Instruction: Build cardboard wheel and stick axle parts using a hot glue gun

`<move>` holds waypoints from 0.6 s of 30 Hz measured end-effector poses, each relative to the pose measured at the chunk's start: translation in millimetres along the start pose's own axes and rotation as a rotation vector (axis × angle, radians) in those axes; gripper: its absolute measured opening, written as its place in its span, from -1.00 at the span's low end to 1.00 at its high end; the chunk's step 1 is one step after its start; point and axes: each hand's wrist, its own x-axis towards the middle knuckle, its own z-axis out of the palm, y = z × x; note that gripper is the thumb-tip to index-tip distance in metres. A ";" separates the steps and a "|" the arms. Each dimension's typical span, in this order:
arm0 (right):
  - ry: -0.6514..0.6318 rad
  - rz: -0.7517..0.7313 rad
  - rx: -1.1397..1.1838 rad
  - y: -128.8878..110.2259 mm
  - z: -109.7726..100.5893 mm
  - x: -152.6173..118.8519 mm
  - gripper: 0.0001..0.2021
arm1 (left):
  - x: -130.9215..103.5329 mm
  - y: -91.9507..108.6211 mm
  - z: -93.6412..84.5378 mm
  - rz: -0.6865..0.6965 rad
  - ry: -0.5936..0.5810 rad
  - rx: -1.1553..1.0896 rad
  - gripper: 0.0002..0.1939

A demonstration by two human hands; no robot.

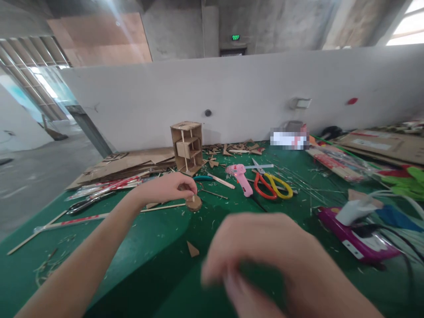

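Note:
My left hand (174, 187) reaches over the green table with thumb and fingers pinched together. A short pale stick end shows below the fingertips, standing on a small round cardboard disc (194, 203), and the fingers grip this piece. Close to the camera, my right hand (255, 247) is blurred, its fingers curled toward the thumb; anything between them is hidden. A small cardboard triangle (192, 249) lies between the two hands. Just beyond the left hand stand a small cardboard shelf box (187, 148) with stick supports and a marker-like white stick (221, 181).
A pink glue gun (243, 181) with a glue stick lies beside orange-and-yellow scissors (273, 185). At right sits a purple power strip (357, 240) with cables. Flattened cardboard (132, 163), black-handled scissors (89, 202) and wooden sticks lie left. A white partition (238, 97) borders the back.

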 end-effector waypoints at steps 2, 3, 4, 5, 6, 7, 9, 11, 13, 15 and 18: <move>0.092 0.161 -0.475 9.4 -10.1 26.1 -0.78 | 0.8 0.8 0.4 -0.001 0.017 0.007 -0.76; 0.119 0.251 -0.671 17.2 -16.5 37.0 -0.78 | 1.3 1.2 0.8 -0.004 0.025 0.008 -0.75; 0.133 0.323 -0.801 25.9 -23.1 46.3 -0.77 | 1.7 1.5 1.2 -0.010 0.032 0.009 -0.75; 0.146 0.364 -0.860 34.8 -29.4 54.1 -0.73 | 2.0 1.7 1.8 -0.017 0.038 0.009 -0.74; 0.155 0.389 -0.882 43.0 -35.0 60.8 -0.69 | 2.3 1.9 2.4 -0.023 0.046 0.012 -0.73; 0.164 0.419 -0.901 50.0 -39.8 66.9 -0.64 | 2.6 2.2 3.2 -0.026 0.058 0.018 -0.73; 0.172 0.473 -0.893 60.7 -46.6 78.7 -0.55 | 2.7 3.2 4.8 -0.021 0.085 0.027 -0.74; 0.181 0.487 -0.854 68.8 -50.1 91.3 -0.48 | 2.6 4.9 6.5 -0.010 0.106 0.025 -0.75; 0.205 0.489 -0.803 77.6 -50.8 104.0 -0.45 | 2.4 7.1 8.1 0.000 0.110 0.018 -0.74; 0.223 0.473 -0.815 88.2 -48.9 114.7 -0.49 | 2.5 8.9 9.9 0.005 0.123 0.013 -0.73; 0.262 0.429 -0.827 104.4 -43.6 124.6 -0.61 | 3.4 10.1 12.8 0.016 0.150 0.001 -0.72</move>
